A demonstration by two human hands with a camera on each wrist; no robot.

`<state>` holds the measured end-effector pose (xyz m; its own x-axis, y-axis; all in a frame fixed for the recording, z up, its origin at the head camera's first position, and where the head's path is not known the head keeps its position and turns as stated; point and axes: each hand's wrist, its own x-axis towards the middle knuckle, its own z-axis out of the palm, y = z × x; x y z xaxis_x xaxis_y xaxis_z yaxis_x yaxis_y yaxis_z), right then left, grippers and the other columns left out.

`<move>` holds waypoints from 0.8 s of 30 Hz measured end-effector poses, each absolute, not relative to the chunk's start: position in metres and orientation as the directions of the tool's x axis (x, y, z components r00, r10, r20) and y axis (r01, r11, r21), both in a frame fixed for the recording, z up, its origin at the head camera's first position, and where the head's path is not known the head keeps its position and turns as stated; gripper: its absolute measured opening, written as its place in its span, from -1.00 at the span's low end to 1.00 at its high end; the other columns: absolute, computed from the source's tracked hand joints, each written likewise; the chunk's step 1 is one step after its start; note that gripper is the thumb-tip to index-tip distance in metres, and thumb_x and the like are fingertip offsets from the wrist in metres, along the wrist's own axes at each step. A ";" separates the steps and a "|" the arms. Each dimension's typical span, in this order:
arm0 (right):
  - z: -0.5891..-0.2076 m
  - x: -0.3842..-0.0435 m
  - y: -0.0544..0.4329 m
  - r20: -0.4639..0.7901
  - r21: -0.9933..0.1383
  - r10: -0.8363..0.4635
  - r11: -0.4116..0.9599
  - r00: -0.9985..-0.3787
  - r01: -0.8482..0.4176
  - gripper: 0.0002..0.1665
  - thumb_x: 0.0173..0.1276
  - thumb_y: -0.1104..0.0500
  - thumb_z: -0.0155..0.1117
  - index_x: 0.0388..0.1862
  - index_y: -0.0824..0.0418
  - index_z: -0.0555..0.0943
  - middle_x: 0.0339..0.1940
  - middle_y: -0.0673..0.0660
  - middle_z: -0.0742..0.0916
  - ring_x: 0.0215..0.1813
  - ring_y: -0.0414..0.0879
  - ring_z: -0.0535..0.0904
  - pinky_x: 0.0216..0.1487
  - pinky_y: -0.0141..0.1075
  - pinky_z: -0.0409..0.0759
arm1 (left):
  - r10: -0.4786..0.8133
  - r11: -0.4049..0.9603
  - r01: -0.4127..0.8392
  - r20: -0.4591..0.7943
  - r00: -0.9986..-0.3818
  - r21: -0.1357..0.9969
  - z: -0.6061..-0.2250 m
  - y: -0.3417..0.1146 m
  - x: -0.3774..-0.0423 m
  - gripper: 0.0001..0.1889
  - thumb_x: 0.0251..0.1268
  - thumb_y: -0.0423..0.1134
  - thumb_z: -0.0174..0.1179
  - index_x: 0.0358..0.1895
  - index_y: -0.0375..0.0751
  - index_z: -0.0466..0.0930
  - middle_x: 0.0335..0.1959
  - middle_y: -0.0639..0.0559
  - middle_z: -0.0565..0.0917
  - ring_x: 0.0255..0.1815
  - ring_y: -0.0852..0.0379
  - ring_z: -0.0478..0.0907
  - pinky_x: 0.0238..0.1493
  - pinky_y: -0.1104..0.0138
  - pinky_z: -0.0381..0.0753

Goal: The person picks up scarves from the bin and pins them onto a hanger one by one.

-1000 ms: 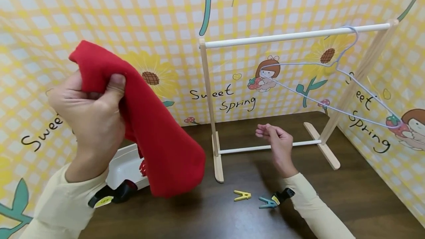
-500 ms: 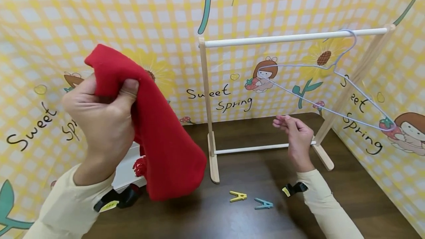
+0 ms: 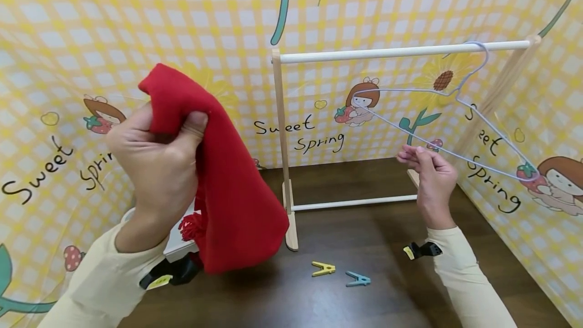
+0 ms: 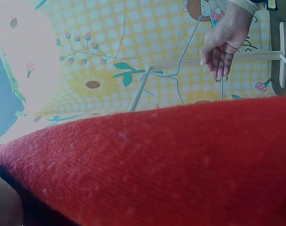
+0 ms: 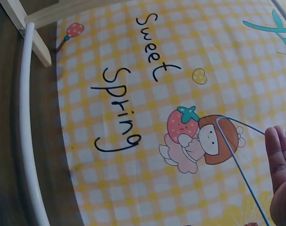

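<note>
Held up at the left of the head view is a folded red scarf (image 3: pixel 241 191), its top end gripped between the thumb and curled fingers of my left hand (image 3: pixel 157 163). A tuft of red fringe (image 3: pixel 192 226) hangs behind it. The scarf fills the lower left wrist view. My right hand (image 3: pixel 430 183) holds nothing, its fingers loosely bent, just below the lower bar of a pale blue wire hanger (image 3: pixel 457 94). The hanger hooks over the rack's white top rail. In the right wrist view, only part of the right hand (image 5: pixel 282 174) shows beside the hanger's wire.
A wooden rack (image 3: pixel 282 130) with white rails stands on the dark table (image 3: pixel 373 247). A yellow clothespin (image 3: pixel 323 268) and a blue clothespin (image 3: pixel 358 279) lie in front of it. A white tray (image 3: pixel 175 249) is partly hidden behind the scarf. Patterned cloth (image 3: pixel 218 29) surrounds the table.
My left hand has shifted right with the scarf, toward the rack. The right hand has moved right and slightly up, closer to the hanger. The clothespins lie as before.
</note>
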<state>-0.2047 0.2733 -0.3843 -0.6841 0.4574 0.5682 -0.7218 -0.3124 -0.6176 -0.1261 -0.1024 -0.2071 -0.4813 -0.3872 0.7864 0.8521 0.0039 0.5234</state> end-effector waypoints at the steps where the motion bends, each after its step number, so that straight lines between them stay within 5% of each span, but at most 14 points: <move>1: -0.383 -0.205 0.275 0.570 -0.615 0.455 -0.315 -0.684 -0.722 -0.77 0.42 0.42 0.24 -0.26 0.69 0.63 -0.31 0.36 0.82 -0.34 0.07 0.81 -0.22 -0.16 0.77 | -0.389 0.012 0.852 0.787 -0.479 0.524 -0.208 -0.102 -0.126 -0.85 0.06 -0.57 0.39 -0.52 -0.63 0.63 -0.73 0.04 0.52 -0.70 0.21 0.36 -0.58 0.46 0.45; 24: -0.347 -0.202 0.306 0.598 -0.510 0.570 -0.271 -0.563 -0.817 -0.77 0.31 0.50 0.31 -0.42 0.76 0.57 -0.38 0.45 0.79 -0.42 0.14 0.78 -0.29 -0.11 0.77 | -0.350 0.098 0.840 0.808 -0.473 0.534 -0.214 -0.086 -0.119 -0.87 0.09 -0.53 0.39 -0.46 -0.61 0.67 -0.66 0.12 0.59 -0.67 0.25 0.45 -0.54 0.49 0.52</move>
